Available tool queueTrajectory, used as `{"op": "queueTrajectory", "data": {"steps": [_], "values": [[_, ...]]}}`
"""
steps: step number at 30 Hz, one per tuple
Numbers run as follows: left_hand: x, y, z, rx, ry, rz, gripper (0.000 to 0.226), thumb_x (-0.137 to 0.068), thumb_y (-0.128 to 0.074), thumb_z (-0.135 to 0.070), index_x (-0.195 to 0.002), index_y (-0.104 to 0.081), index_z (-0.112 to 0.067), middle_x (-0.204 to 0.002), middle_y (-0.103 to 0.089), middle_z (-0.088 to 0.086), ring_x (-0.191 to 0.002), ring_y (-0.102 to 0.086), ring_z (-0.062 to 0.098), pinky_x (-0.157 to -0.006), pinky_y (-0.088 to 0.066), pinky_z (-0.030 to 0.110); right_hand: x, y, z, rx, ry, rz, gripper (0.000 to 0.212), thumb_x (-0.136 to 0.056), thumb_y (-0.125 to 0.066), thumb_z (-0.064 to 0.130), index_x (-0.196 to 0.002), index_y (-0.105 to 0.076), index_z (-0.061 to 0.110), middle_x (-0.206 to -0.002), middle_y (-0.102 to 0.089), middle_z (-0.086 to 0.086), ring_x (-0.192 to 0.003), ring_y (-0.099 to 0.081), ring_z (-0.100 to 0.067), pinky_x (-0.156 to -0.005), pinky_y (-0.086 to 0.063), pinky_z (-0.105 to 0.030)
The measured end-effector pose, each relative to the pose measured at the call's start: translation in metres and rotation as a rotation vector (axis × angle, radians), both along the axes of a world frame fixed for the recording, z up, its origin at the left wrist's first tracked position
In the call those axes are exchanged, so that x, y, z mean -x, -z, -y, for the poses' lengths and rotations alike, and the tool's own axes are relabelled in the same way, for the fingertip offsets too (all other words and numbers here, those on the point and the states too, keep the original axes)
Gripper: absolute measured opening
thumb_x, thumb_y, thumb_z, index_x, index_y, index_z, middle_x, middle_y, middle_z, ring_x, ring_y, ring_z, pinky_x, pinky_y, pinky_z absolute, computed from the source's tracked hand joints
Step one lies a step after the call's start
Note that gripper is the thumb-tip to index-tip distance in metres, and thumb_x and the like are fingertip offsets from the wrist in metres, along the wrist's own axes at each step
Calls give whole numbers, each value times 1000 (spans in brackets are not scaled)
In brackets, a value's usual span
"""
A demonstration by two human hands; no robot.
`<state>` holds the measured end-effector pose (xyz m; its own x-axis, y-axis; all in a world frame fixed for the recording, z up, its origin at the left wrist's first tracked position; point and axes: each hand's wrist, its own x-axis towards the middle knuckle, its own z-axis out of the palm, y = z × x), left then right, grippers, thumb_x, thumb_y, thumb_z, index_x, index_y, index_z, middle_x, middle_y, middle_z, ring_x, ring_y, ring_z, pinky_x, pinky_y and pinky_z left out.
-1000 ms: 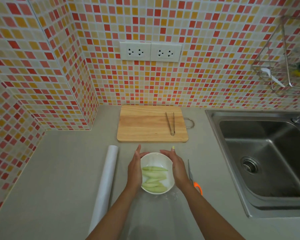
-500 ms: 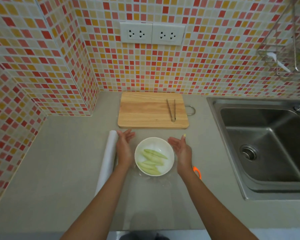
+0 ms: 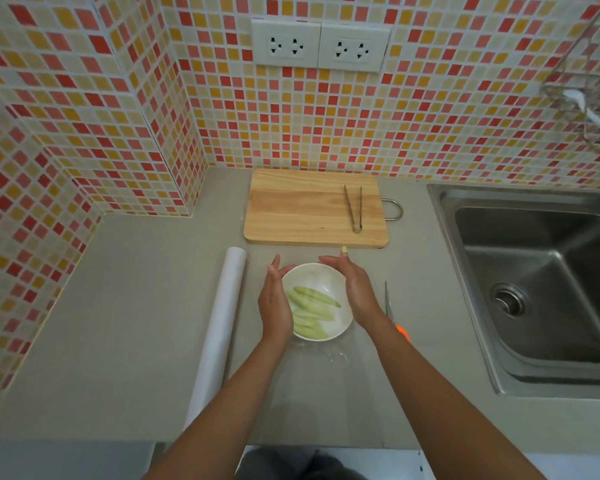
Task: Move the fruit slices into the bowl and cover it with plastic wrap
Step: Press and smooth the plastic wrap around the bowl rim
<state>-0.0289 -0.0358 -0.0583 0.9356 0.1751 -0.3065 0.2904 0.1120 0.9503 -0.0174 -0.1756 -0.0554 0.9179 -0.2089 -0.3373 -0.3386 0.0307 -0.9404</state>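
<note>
A white bowl (image 3: 313,269) stands on the grey counter and holds several pale green fruit slices (image 3: 314,301). My left hand (image 3: 274,303) presses flat against the bowl's left side, fingers straight. My right hand (image 3: 355,289) cups the right rim. A clear sheet of plastic wrap (image 3: 326,393) lies on the counter from under the bowl toward the front edge, crinkled near the bowl. I cannot tell whether wrap lies over the bowl's top. The white roll of wrap (image 3: 222,323) lies lengthwise just left of my left hand.
Behind the bowl a wooden cutting board (image 3: 302,209) carries metal tongs (image 3: 354,209). Scissors (image 3: 388,299) with an orange handle lie right of my right wrist. A steel sink (image 3: 534,271) is at the right. Tiled walls close the back and left.
Half a second ago both hands were spread apart on either side of the bowl. They have closed in and now rest against its sides. The camera has tilted downward.
</note>
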Motion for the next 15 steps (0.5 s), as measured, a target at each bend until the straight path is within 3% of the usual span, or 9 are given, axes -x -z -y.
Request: {"op": "queueTrajectory", "data": {"steps": [2, 6, 11, 15], "values": [[-3, 1, 0, -10, -7, -20, 56, -97, -24, -58, -126, -62, -28, -100, -71, -23, -106, -64, 9, -104, -46, 39, 1, 1, 0, 13, -1, -24, 57, -98, -29, 52, -105, -73, 16, -111, -72, -4, -107, -65, -21, -98, -48, -38], [-8, -4, -3, 36, 36, -102, 50, -84, -26, -77, -102, -64, -49, -111, -71, -11, -109, -63, 14, -106, -44, 42, 5, 2, -2, 3, 54, -46, 66, -97, -25, 57, -103, -74, 13, -104, -74, -6, -100, -68, -22, -88, -52, -34], [-27, -5, -13, 227, 158, -169, 80, -86, -12, -77, -139, -46, -28, -105, -72, -4, -110, -64, 23, -106, -43, 49, 18, 0, -8, -99, 211, -60, 65, -99, -21, 54, -101, -73, 14, -97, -73, -7, -90, -68, -19, -76, -53, -29], [-39, -12, -19, 133, 52, -36, 68, -95, -15, -64, -127, -58, -22, -106, -72, 2, -117, -59, 15, -115, -30, 41, 28, 2, -1, -76, 321, -23, 64, -99, -24, 52, -93, -74, 12, -95, -74, -8, -94, -67, -20, -86, -49, -28]]}}
